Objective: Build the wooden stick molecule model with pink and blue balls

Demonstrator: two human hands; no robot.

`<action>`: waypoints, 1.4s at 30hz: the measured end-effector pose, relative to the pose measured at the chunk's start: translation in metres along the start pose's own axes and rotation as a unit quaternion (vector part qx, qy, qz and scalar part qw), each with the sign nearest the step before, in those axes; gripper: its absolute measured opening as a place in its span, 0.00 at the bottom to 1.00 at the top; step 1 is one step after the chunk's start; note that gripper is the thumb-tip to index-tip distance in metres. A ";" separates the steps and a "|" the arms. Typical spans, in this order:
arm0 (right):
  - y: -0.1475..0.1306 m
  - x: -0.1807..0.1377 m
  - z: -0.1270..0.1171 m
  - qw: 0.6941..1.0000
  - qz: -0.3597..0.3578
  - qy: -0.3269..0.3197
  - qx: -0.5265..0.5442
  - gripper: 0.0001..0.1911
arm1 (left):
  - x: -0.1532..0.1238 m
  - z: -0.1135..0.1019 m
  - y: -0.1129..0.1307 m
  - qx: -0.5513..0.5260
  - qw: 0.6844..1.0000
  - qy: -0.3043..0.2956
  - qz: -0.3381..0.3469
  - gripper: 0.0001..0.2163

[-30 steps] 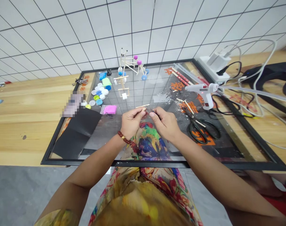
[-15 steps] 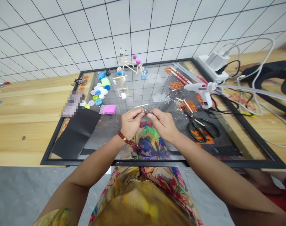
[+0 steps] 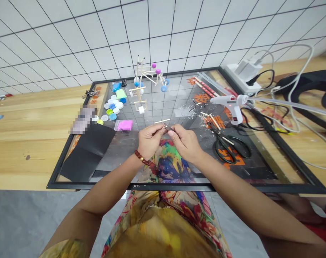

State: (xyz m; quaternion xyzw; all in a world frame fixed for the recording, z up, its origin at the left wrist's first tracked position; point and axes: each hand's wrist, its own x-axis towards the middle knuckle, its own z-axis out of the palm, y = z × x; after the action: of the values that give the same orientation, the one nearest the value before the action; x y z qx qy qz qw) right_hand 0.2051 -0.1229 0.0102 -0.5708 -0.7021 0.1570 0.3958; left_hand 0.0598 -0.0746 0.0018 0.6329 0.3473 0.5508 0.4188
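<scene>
My left hand (image 3: 150,141) and my right hand (image 3: 184,142) meet over the glass-topped work frame (image 3: 179,186), fingertips pinched together on a small short stick piece (image 3: 166,127) between them. A beaded bracelet (image 3: 144,159) circles my left wrist. Just beyond the fingers a thin wooden stick (image 3: 162,121) lies on the glass. Farther back stands a stick model (image 3: 148,79) with pink and blue caps on it.
A white glue gun (image 3: 231,104) stands at the right with black scissors (image 3: 229,143) before it. Bottle caps (image 3: 113,107), a pink bag (image 3: 124,125) and a black sheet (image 3: 89,150) lie left. A power strip (image 3: 244,77) and cables sit at the far right.
My two hands have drawn a little closer together on the small piece. Nothing else has shifted.
</scene>
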 end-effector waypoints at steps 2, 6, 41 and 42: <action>0.001 0.000 -0.001 1.000 -0.003 -0.004 -0.010 0.18 | 0.000 0.000 -0.002 0.010 1.000 0.001 0.018 0.03; -0.001 0.000 -0.003 1.000 -0.011 -0.006 0.004 0.18 | 0.000 -0.002 -0.001 0.032 0.998 0.000 0.057 0.05; -0.002 -0.003 0.001 1.000 0.000 0.010 0.001 0.17 | -0.004 0.004 0.000 -0.051 0.995 0.044 -0.073 0.05; -0.002 -0.003 0.001 1.000 0.000 0.010 0.005 0.17 | -0.004 0.004 -0.001 -0.046 0.996 0.041 -0.070 0.05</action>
State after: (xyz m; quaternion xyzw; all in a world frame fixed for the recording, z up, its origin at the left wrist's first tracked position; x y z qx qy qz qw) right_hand 0.2031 -0.1259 0.0102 -0.5705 -0.6975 0.1547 0.4051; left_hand 0.0630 -0.0785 -0.0005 0.5639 0.3820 0.5614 0.4699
